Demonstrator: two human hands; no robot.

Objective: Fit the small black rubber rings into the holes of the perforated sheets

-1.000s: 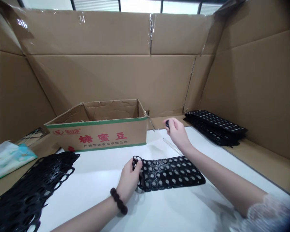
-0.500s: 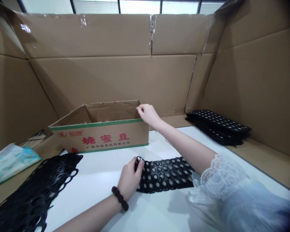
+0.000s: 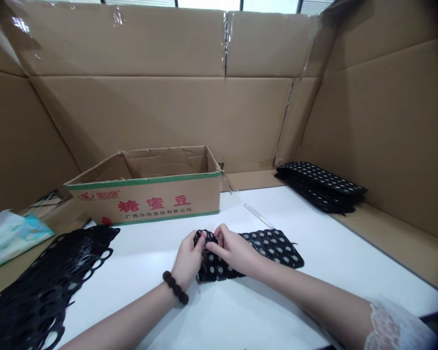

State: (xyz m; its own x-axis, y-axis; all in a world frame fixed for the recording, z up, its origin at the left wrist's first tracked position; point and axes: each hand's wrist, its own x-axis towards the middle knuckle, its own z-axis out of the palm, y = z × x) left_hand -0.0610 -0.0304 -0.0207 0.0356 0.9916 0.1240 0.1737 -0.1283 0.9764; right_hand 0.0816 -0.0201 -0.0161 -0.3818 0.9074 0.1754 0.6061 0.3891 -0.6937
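A black sheet with rows of pale round spots lies on the white table. My left hand pinches its left end between thumb and fingers. Beside it my right hand is over the sheet, thumb and fingers closed near the same end; what they hold, if anything, is too small to name. A dark beaded band circles my left wrist.
An open cardboard box with red lettering stands behind the hands. Black perforated sheets lie at the left, near a blue-white packet. More spotted sheets are stacked at the back right. A thin clear stick lies behind the sheet.
My right hand has come down from the box's right corner to the sheet, beside my left hand. The clear stick now shows fully. The view has shifted slightly.
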